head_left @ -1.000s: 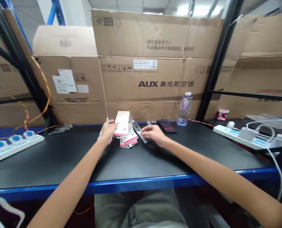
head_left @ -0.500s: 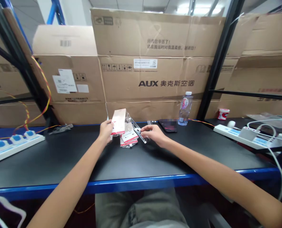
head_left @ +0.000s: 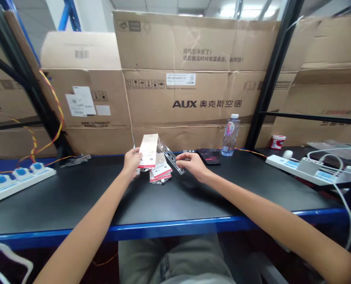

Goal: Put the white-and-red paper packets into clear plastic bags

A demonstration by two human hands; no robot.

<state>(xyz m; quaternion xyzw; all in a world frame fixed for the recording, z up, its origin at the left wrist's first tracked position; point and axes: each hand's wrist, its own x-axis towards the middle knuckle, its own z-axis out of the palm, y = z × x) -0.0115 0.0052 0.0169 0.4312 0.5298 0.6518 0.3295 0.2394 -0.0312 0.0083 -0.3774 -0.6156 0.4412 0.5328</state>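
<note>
Left hand (head_left: pixel 132 162) closed on an upright white-and-red card packet (head_left: pixel 148 150); right hand (head_left: pixel 193 165) half-closed, fingertips against a clear perforated plastic strip (head_left: pixel 169 158). More packets in clear sleeves (head_left: pixel 160 170) lie stacked between the hands near the far edge of the bench (head_left: pixel 74 197), print unreadable. Water bottle (head_left: pixel 230 136) and blurred phone (head_left: pixel 208 156) sit right of them.

Black bench (head_left: pixel 68 201) lies open nearest the body; phone (head_left: pixel 208 156) and water bottle (head_left: pixel 230 136) stand beyond the right hand (head_left: pixel 193 165)
</note>
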